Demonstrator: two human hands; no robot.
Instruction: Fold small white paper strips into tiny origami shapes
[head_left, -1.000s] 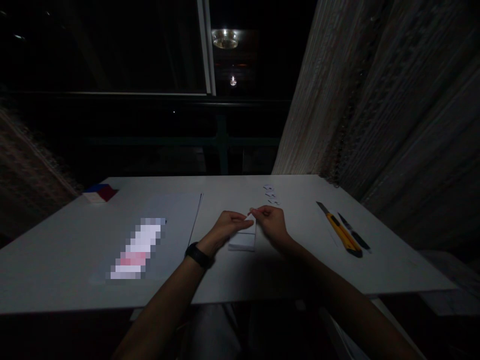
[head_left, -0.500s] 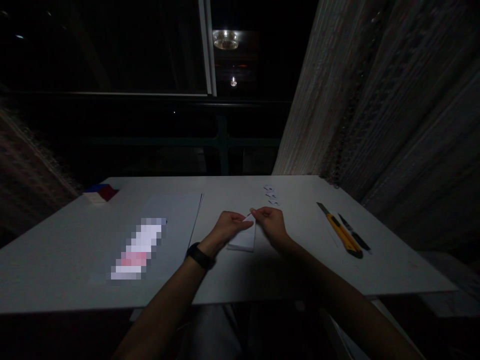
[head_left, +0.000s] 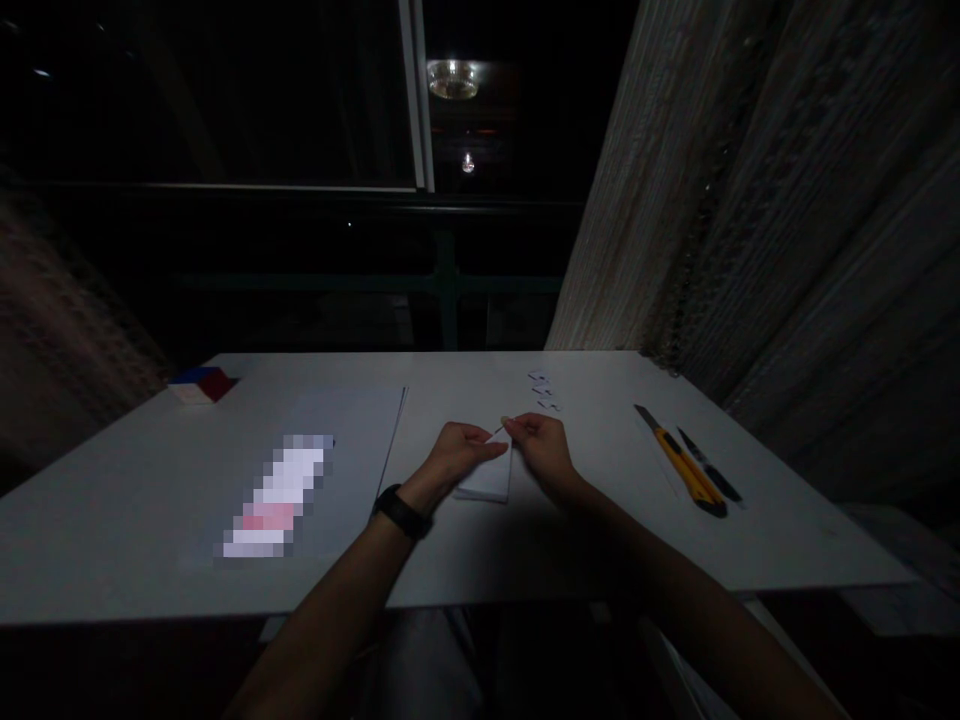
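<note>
1. Head camera, very dim light. The left hand (head_left: 459, 456) and right hand (head_left: 545, 450) meet fingertip to fingertip low over a white table (head_left: 555, 545). Each hand is closed in a fine pinch on one end of a thin pale strip (head_left: 498, 431), which spans the small gap between them. The strip is too small and too dark to tell what it is made of.
2. A white paper piece (head_left: 487, 484) lies on the table directly beneath the grip and is partly covered by both hands.
3. Likely risk: the strip is so slight that uneven pulling could tear it or slide it out of one pinch.
4. Likely risk: if dropped, the pale strip would land on the white paper or the white table just under the grip. In this light it would be hard to find.
5. Small paper scraps (head_left: 544, 391) lie just beyond the grip. A careless sweep of the right hand could scatter them or mix the strip in with them.
6. A yellow utility knife (head_left: 681, 461) and a dark pen-like tool (head_left: 709, 466) lie well to the right of the grip. Whether the blade is out cannot be told, so an unseeing reach that way could meet an edge.
7. A large sheet (head_left: 341, 440) lies to the left of the grip, near the black wristwatch (head_left: 400, 512). A dragging forearm could shift or crease it.
</note>
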